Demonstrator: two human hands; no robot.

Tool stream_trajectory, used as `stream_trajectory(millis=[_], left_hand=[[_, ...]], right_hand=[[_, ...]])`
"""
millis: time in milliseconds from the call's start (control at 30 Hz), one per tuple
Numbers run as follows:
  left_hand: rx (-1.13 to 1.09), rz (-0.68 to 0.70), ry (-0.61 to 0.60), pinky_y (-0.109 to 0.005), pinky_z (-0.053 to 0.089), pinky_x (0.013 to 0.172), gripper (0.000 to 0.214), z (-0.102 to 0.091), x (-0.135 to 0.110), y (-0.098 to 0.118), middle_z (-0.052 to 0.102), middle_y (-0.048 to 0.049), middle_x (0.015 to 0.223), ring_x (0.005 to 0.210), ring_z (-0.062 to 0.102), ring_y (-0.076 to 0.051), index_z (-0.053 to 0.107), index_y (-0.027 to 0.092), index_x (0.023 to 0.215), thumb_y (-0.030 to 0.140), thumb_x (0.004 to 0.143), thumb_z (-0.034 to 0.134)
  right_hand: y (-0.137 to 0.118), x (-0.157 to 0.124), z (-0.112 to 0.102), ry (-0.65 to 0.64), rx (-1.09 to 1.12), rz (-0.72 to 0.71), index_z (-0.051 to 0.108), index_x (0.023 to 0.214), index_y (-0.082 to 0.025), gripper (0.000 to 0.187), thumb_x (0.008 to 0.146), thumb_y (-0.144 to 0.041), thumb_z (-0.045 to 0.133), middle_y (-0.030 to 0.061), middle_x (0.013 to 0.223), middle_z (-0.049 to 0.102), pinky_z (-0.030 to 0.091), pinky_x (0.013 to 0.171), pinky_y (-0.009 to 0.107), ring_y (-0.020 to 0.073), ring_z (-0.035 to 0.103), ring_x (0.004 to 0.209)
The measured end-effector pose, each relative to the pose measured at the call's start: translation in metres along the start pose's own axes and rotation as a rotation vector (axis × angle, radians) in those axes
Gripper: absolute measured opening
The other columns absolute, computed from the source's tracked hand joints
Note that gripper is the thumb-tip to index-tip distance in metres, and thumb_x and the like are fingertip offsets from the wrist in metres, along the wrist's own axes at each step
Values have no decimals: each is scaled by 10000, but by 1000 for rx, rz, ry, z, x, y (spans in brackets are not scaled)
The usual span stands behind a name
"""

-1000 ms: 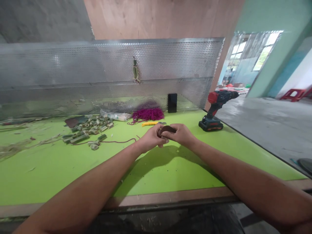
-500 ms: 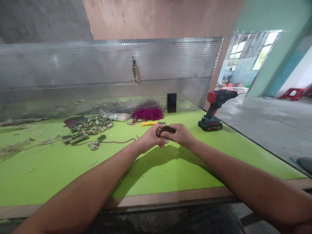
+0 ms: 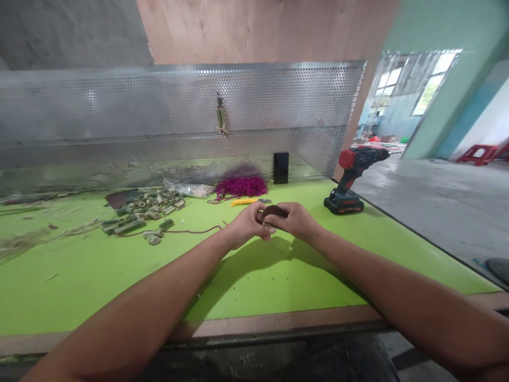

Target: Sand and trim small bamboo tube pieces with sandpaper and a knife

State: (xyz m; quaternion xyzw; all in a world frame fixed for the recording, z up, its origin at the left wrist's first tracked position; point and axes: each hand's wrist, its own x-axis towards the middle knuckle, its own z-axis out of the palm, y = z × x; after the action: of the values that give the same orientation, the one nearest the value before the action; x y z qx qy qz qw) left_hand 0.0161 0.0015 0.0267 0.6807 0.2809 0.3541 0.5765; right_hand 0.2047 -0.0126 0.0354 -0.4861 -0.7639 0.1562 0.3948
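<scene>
A dark brown curved piece [image 3: 272, 211], possibly a strip of abrasive or leather, is pinched between my left hand [image 3: 247, 226] and my right hand [image 3: 296, 222]. Both hands hover close together over the green worktable [image 3: 99, 281], and the fingers hide most of the piece. A thin dark red cord [image 3: 191, 231] lies on the table left of my left hand. A yellow-handled tool [image 3: 243, 202] rests just beyond my hands, and a magenta bundle of fringed cord [image 3: 240, 187] sits behind it.
Cut bamboo pieces [image 3: 143, 212] lie in a heap at left. A black phone [image 3: 281, 167] leans against a perforated metal sheet [image 3: 178, 106] at the back. A cordless drill [image 3: 350, 180] stands upright near the table's right edge, beyond which is a concrete floor [image 3: 437, 212].
My hands have shifted only slightly, with the left fingers moving a little on the dark piece. It stays held between both hands.
</scene>
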Motion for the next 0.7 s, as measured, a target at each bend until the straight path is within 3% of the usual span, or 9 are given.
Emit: stream_trajectory(millis=[167,300,433,567,700], left_hand=[[6,13,-16,-307,583,622,587,0,0,1,608,8,792,634,648,-118,483,147,1042,281,625,873],[42,0,5,-314,583,604,589,0,0,3,615,9,779,611,645,-121,472,150,999,272,599,886],[45,14,-7,-329,589,623,578,0,0,4,599,15,778,622,649,-123,480,149,1029,277,625,872],[88,1,25,-326,588,608,558,1,-1,4,625,-6,792,616,648,-126,482,144,1012,251,625,870],[59,6,-20,-324,591,616,561,1,0,3,607,6,778,633,648,-126,487,147,1024,265,630,869]], right_hand=[[0,-1,1,38,37,-19,748,828,-148,450,784,-586,651,21,646,619,325,518,237,124,493,581],[0,-2,1,-5,21,-33,745,814,-150,442,759,-584,680,16,626,609,311,504,236,119,480,560],[0,-2,0,60,2,-32,743,797,-154,444,780,-589,656,14,621,610,312,505,235,118,484,565],[1,-1,0,2,-2,-20,741,799,-152,457,754,-603,674,14,619,609,314,505,237,118,478,556],[2,0,-1,55,8,16,728,784,-153,472,778,-617,637,19,630,605,321,513,241,123,479,567]])
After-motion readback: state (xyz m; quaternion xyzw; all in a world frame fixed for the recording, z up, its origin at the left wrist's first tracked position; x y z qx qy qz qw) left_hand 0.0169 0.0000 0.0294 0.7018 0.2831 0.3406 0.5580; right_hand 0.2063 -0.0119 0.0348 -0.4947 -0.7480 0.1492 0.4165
